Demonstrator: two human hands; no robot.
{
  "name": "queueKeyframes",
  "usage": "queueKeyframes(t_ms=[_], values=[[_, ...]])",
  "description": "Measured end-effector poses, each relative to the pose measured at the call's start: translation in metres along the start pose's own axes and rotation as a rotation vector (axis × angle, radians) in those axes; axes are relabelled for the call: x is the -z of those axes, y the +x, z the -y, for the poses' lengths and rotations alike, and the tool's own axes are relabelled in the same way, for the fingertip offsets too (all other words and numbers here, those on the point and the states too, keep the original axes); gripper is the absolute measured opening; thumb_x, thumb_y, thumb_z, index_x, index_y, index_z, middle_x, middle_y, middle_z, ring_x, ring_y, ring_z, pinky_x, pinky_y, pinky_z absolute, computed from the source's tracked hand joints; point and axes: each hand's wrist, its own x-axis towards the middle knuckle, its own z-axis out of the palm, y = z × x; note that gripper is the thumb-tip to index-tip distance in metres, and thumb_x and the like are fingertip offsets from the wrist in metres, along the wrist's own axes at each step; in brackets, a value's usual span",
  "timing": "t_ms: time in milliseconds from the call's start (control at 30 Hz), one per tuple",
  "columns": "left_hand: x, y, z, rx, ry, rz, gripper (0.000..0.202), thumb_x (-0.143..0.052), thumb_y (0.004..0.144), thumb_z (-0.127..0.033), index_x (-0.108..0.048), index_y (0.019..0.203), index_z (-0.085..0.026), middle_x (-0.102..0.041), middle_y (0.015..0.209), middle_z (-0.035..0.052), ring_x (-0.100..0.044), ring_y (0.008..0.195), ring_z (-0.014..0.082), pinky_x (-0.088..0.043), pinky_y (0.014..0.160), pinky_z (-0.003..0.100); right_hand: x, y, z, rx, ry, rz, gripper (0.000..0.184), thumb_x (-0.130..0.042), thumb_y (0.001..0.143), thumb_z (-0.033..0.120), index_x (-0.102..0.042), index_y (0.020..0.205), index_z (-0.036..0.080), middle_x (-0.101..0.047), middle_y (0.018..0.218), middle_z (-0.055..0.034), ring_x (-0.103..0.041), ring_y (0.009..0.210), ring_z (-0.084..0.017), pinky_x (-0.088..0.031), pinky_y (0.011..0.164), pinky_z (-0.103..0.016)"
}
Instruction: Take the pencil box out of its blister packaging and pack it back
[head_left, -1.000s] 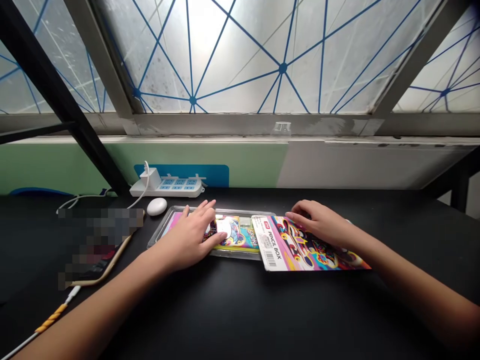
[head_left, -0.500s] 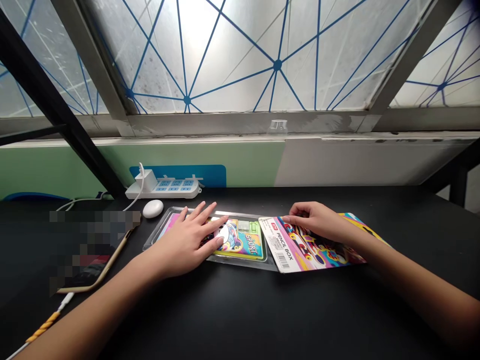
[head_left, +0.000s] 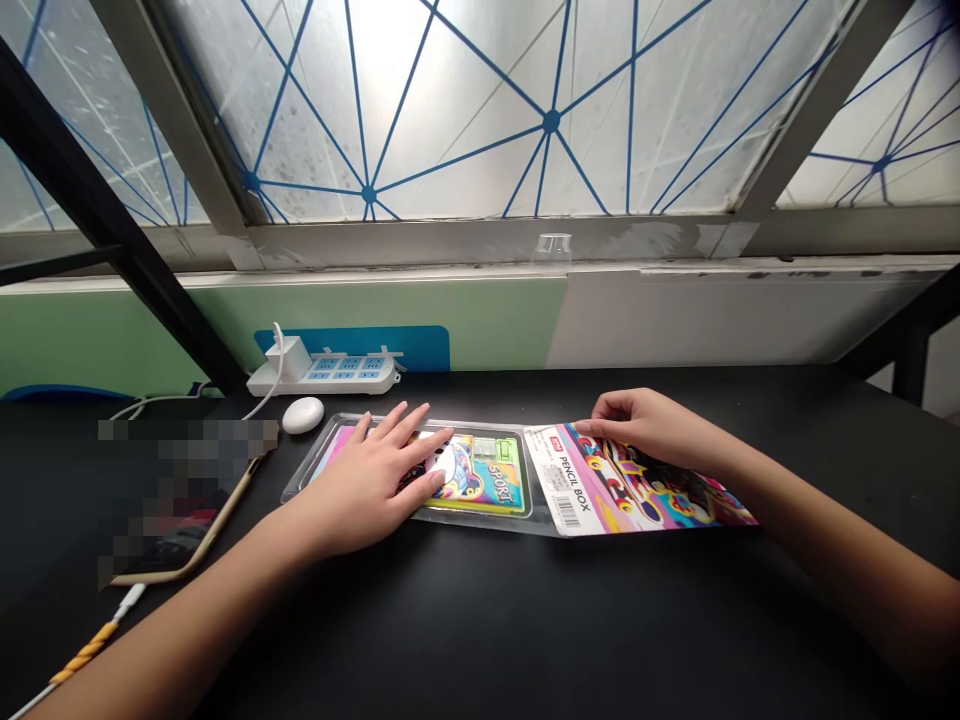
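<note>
My left hand (head_left: 367, 480) lies flat with spread fingers on a colourful pencil box (head_left: 484, 478), which sits in a clear plastic blister tray (head_left: 480, 522). The fingers cover the box's left part. To the right, my right hand (head_left: 649, 425) rests with curled fingers on a printed card sleeve labelled PENCIL BOX (head_left: 637, 495). The sleeve lies flat on the table, its left edge touching or overlapping the tray's right corner.
A white oval earbud case (head_left: 303, 415) lies beyond the tray. Behind it stands a white power strip (head_left: 322, 376) with a plugged-in charger. A gold-edged phone (head_left: 187, 500) with a pixelated area lies to the left, with a yellow-wrapped cable (head_left: 86, 652) near it, all on a black table.
The printed card sleeve has slid rightward, away from the tray, under my right hand. My left hand stays on the pencil box.
</note>
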Motion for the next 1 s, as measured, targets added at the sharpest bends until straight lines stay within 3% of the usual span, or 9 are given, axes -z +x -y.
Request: queueKeyframes(t_ms=[133,333,433,533,667,733,833,1000], values=[[-0.004,-0.001,-0.004,0.000,-0.022,-0.021,0.057,-0.037,0.103,-0.059,-0.039,0.156,-0.040,-0.020,0.170,0.0043,-0.013,0.157,0.0379,-0.013,0.120,0.071,-0.009,-0.005,0.007,0.007,0.006,-0.033,0.047,-0.071,0.075,0.069,-0.062,0.072,0.023,-0.062,0.063,0.0008,-0.050,0.054,-0.014,-0.034,0.048,-0.027],[-0.009,-0.007,-0.025,0.007,-0.107,-0.062,0.059,-0.044,0.102,-0.054,-0.045,0.155,-0.029,-0.023,0.170,0.0087,-0.010,0.158,0.0368,-0.011,0.122,0.068,-0.038,-0.011,0.019,0.029,0.041,-0.033,0.045,-0.065,0.082,0.068,-0.063,0.076,0.023,-0.065,0.068,-0.0001,-0.052,0.060,-0.016,-0.037,0.053,-0.028],[-0.007,-0.012,-0.032,-0.012,-0.282,-0.067,0.056,-0.046,0.101,-0.054,-0.046,0.153,-0.032,-0.022,0.170,0.0055,-0.009,0.158,0.0351,-0.011,0.123,0.066,-0.046,-0.013,0.023,0.067,0.065,-0.027,0.042,-0.063,0.085,0.065,-0.064,0.079,0.023,-0.066,0.072,-0.0001,-0.053,0.064,-0.016,-0.037,0.055,-0.028],[-0.002,-0.015,-0.032,-0.002,-0.577,-0.109,0.052,-0.049,0.100,-0.058,-0.053,0.147,-0.035,-0.028,0.169,0.0030,-0.019,0.157,0.0354,-0.024,0.123,0.061,-0.045,-0.012,0.021,0.077,0.105,0.002,0.043,-0.065,0.084,0.065,-0.065,0.079,0.023,-0.065,0.072,0.0002,-0.051,0.063,-0.016,-0.036,0.054,-0.027],[0.005,-0.011,-0.019,-0.071,-0.953,-0.317,0.037,-0.048,0.102,-0.053,-0.070,0.123,-0.030,-0.050,0.157,0.0056,-0.043,0.146,0.0333,-0.039,0.117,0.048,-0.034,-0.005,0.011,0.071,0.142,0.046,0.043,-0.068,0.081,0.065,-0.064,0.077,0.022,-0.062,0.069,0.0016,-0.047,0.059,-0.014,-0.033,0.053,-0.027],[0.005,-0.005,-0.010,-0.090,-1.040,-0.486,0.035,-0.047,0.104,-0.050,-0.072,0.114,-0.027,-0.058,0.149,0.0070,-0.048,0.142,0.0316,-0.041,0.114,0.046,-0.027,-0.002,0.006,0.075,0.145,0.068,0.043,-0.070,0.080,0.065,-0.064,0.076,0.022,-0.060,0.068,0.0021,-0.045,0.058,-0.013,-0.032,0.052,-0.027],[-0.002,0.006,0.004,-0.006,-1.136,-0.686,0.037,-0.045,0.104,-0.050,-0.071,0.109,-0.024,-0.064,0.141,0.0092,-0.051,0.138,0.0309,-0.042,0.109,0.047,-0.017,0.000,0.000,0.075,0.132,0.095,0.043,-0.071,0.079,0.065,-0.064,0.078,0.022,-0.059,0.068,0.0022,-0.045,0.058,-0.013,-0.033,0.051,-0.027],[-0.016,0.015,0.009,0.119,-1.314,-0.736,0.044,-0.038,0.104,-0.055,-0.067,0.113,-0.023,-0.064,0.141,0.0099,-0.049,0.140,0.0285,-0.034,0.114,0.049,-0.004,-0.001,-0.002,0.179,0.087,0.150,0.044,-0.071,0.079,0.065,-0.065,0.094,0.024,-0.068,0.085,-0.0004,-0.058,0.073,-0.018,-0.044,0.062,-0.028]])
